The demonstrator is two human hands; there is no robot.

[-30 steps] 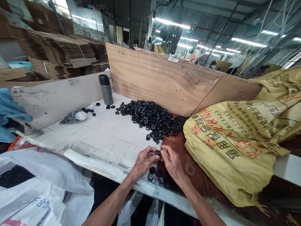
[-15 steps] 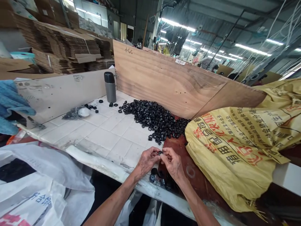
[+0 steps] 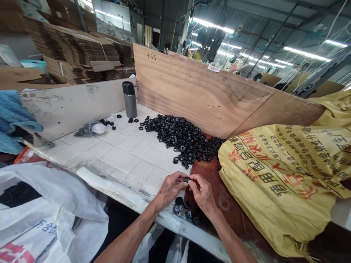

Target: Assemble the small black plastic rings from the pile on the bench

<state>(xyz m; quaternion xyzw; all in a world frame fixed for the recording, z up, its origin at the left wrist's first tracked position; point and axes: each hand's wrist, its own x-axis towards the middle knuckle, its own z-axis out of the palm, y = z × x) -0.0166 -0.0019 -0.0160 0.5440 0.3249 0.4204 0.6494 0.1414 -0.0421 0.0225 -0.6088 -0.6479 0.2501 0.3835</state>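
The left hand (image 3: 171, 188) and the right hand (image 3: 203, 192) are close together at the near edge of the bench (image 3: 142, 149). Both pinch one small black piece (image 3: 187, 179) between their fingertips, the left hand from the left side and the right hand from the right side. The fingers hide some of it, so I cannot tell its full shape. The piece is up in the hands, just on the near side of a big pile of black rings (image 3: 179, 137).

Near the hands, a few black caps (image 3: 177, 209) lie at the edge of the bench. The right arm hides some of the things there. The bench has white squares on the left and a red-brown part on the right.

A big yellow bag (image 3: 270, 197) with red and black writing lies on the right, just beside the pile. A tall wooden board (image 3: 197, 91) stands behind the pile. A gray bottle (image 3: 130, 105) with a black top stands upright at the far left corner. Nearer and more to the left is a clear bag (image 3: 85, 130) with black bits in it, and a white ball (image 3: 99, 128) is at its right end. A blue cloth (image 3: 18, 118) hangs at the far left. A white bag (image 3: 82, 204) is at the near left. Stacks of flat cardboard (image 3: 74, 47) are far behind on the left.
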